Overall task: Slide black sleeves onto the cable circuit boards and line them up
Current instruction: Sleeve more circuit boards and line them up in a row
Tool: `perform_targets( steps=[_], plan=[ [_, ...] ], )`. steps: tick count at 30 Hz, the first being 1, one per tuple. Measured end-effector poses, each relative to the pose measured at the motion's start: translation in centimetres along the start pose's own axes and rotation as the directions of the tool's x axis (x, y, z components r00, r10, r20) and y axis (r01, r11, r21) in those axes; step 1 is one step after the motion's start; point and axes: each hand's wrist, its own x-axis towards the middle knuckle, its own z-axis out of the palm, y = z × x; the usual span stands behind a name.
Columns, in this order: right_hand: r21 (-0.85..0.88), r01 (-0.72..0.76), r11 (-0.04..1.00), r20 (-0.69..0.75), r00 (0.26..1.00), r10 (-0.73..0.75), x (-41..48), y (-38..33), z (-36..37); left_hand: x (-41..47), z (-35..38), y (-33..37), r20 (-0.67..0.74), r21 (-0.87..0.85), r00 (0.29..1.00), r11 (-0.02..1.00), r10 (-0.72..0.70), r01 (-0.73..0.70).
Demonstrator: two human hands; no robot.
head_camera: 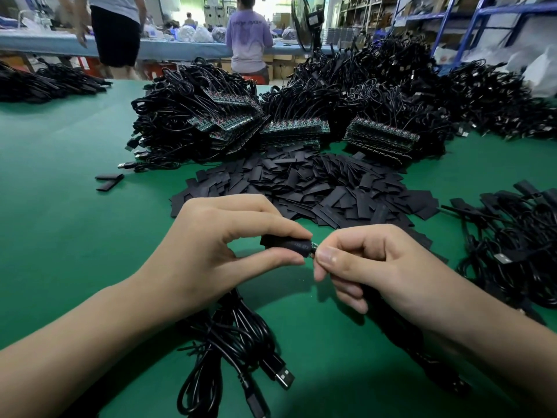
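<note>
My left hand (223,236) pinches a black sleeve (286,244) between thumb and fingers above the green table (60,221). My right hand (370,263) pinches the end of a circuit board (314,245), whose tip shows just at the sleeve's right opening; most of the board is hidden. Black cables with USB plugs (238,339) hang below my hands onto the table. A heap of loose black sleeves (316,185) lies just beyond my hands. Behind it sit stacks of bare circuit boards on cables (294,128).
A bundle of sleeved cables (518,245) lies at the right. Two stray sleeves (108,181) lie at the left. Large cable piles (391,86) fill the back of the table. People (247,34) stand at a far bench, with shelving (452,22) at back right.
</note>
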Motion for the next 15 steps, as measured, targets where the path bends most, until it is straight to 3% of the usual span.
perform_targets(
  steps=[7,15],
  plan=[
    [0.022,0.002,1.000,0.003,1.000,-0.002,-0.21,-0.28,-0.03,-0.02,0.08,-0.02,-0.043,-0.067,0.999,0.998,-0.011,0.008],
    [-0.025,0.009,1.000,0.010,1.000,-0.009,-0.07,0.07,0.35,-0.10,0.37,0.00,0.007,-0.059,1.000,0.998,-0.019,0.020]
  ],
)
